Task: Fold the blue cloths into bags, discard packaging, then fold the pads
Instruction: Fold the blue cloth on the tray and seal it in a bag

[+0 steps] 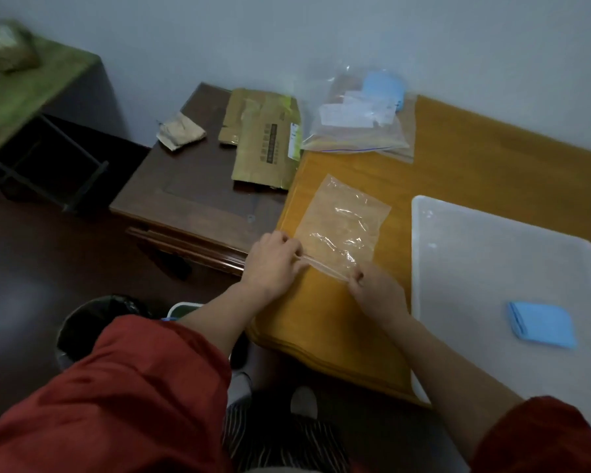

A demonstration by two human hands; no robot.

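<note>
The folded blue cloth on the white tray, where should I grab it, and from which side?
Pinch the folded blue cloth at its left edge, where the layers show stacked, coming from the left and above. It lies flat on the white tray, so a pinch across that edge should likely keep the fold together.

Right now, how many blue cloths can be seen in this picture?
2. One folded blue cloth lies on the white tray at the right. The second blue cloth sits among the clear bags at the back; more may be hidden there.
</note>
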